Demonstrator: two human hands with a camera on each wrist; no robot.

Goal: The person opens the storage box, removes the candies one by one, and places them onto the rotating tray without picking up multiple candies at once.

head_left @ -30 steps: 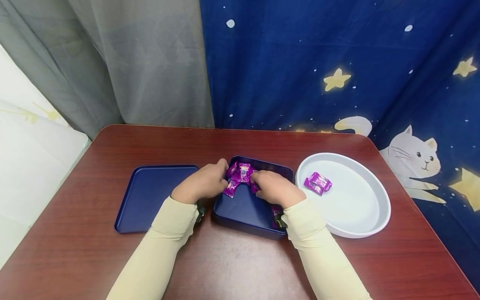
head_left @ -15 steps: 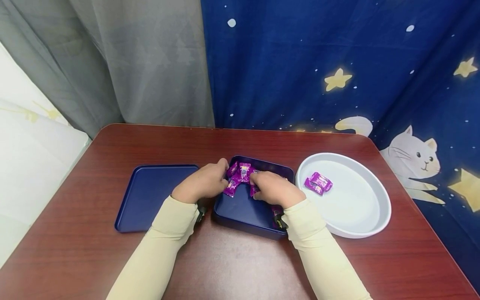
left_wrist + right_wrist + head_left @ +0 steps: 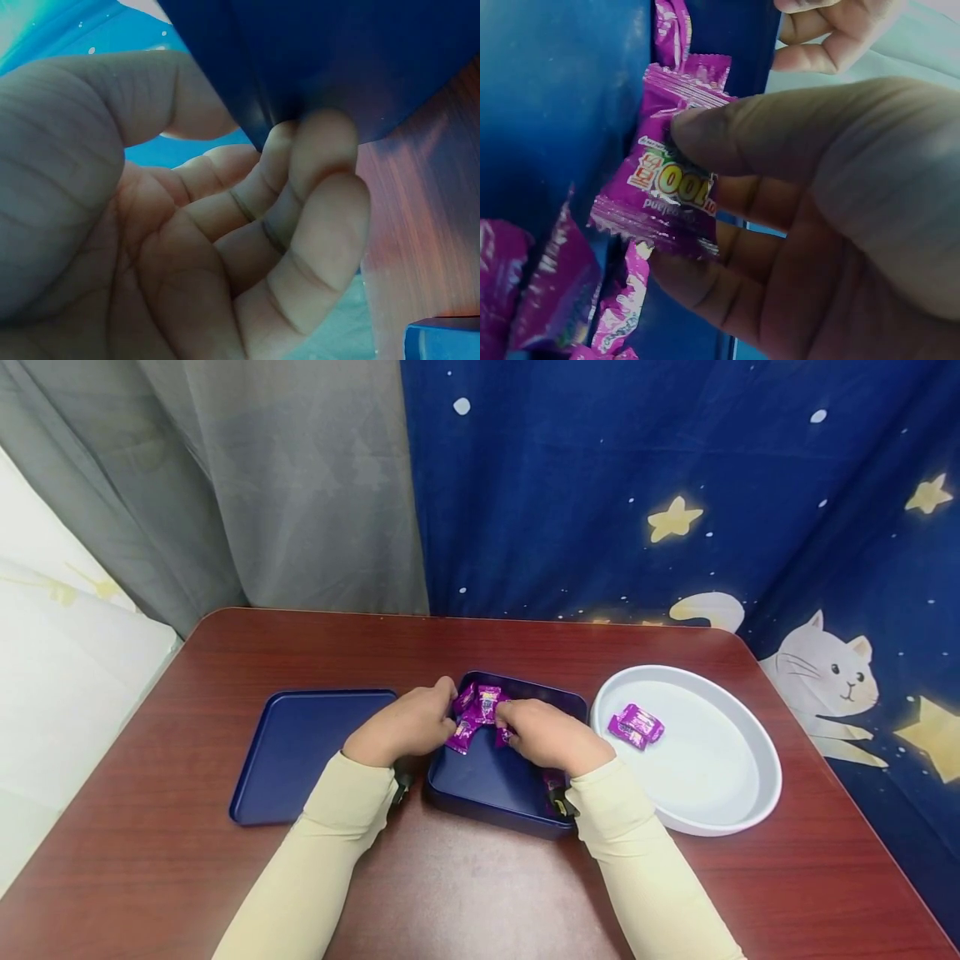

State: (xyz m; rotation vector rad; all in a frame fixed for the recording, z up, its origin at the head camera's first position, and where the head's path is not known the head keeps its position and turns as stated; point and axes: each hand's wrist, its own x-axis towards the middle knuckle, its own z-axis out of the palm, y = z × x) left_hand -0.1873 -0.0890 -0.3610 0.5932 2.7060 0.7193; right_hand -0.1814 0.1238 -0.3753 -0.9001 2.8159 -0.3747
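Observation:
A navy rectangular box point(image 3: 495, 817) sits mid-table with several purple wrapped candies point(image 3: 487, 703) along its far left side. My left hand point(image 3: 408, 722) grips the box's left wall, thumb over the rim and curled fingers against the outside in the left wrist view. Inside the box, my right hand point(image 3: 553, 737) pinches one purple candy point(image 3: 660, 180) between thumb and fingers; its printed wrapper faces the right wrist camera. More candies point(image 3: 559, 292) lie close by in that view. Another candy point(image 3: 553, 781) is partly hidden beneath my right wrist.
Left of the box lies a flat navy lid-like tray point(image 3: 307, 760). To the right, right beside the box, stands a white round tray point(image 3: 772, 768) with purple candies point(image 3: 637, 727) at its left side. Curtains point(image 3: 540, 527) hang behind the table's back edge.
My right hand has shifted slightly left inside the box, bringing its candy closer to the others. My left hand stays in place on the box wall.

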